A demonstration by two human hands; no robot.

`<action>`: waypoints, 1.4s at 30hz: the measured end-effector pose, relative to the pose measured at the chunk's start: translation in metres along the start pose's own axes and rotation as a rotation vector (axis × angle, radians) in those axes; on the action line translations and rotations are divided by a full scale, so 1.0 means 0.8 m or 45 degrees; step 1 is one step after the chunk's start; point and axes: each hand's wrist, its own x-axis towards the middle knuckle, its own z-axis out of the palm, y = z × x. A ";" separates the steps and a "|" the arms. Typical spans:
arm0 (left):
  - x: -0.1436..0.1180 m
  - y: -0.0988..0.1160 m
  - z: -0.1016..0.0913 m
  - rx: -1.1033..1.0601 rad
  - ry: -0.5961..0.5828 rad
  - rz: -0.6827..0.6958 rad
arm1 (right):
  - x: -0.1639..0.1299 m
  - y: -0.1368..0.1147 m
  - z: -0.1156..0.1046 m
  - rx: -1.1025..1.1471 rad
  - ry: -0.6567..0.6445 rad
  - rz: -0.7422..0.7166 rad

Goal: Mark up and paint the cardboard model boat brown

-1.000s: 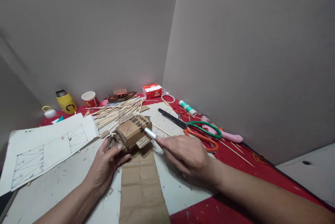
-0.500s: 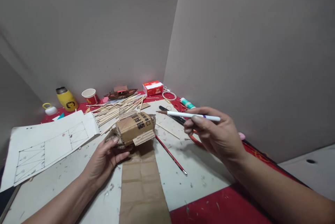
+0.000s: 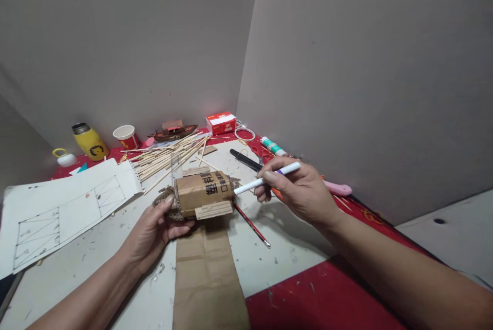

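Gripping the cardboard model (image 3: 202, 195) at table (image 3: 292, 253) centre, the left hand (image 3: 154, 230) steadies it; the right hand (image 3: 298, 191) pinches a white pencil (image 3: 265, 180), tip touching the model's right end. Wrapping appears formed; marking appears under way, extent unclear.

Cardboard model (image 3: 202, 194): brown corrugated, rolled roof printed with black characters, lying lengthwise left to right above a brown paper strip, centre of table. White pencil (image 3: 265, 179): slanted, tip touching the model's right end.
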 end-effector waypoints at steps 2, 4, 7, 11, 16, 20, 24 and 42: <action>-0.001 -0.001 0.000 0.031 -0.025 0.002 | -0.001 0.000 0.005 -0.004 -0.032 0.012; -0.001 -0.002 0.001 0.058 -0.053 0.002 | -0.002 -0.001 0.010 0.041 -0.085 0.054; -0.002 -0.002 0.001 0.064 -0.078 0.005 | 0.000 0.000 0.010 0.113 -0.161 0.133; -0.002 -0.001 -0.001 0.047 -0.034 0.060 | 0.007 0.002 -0.002 0.152 -0.095 0.160; 0.000 -0.002 -0.001 0.079 -0.025 0.049 | 0.007 0.004 0.003 0.220 -0.112 0.171; -0.001 -0.004 -0.001 0.084 -0.010 0.051 | 0.003 0.001 0.009 0.260 -0.142 0.194; -0.003 -0.003 0.001 0.110 -0.031 0.062 | 0.005 -0.001 0.002 0.289 -0.071 0.145; -0.015 -0.006 0.008 0.272 -0.202 0.027 | -0.002 0.004 0.019 0.336 -0.148 0.269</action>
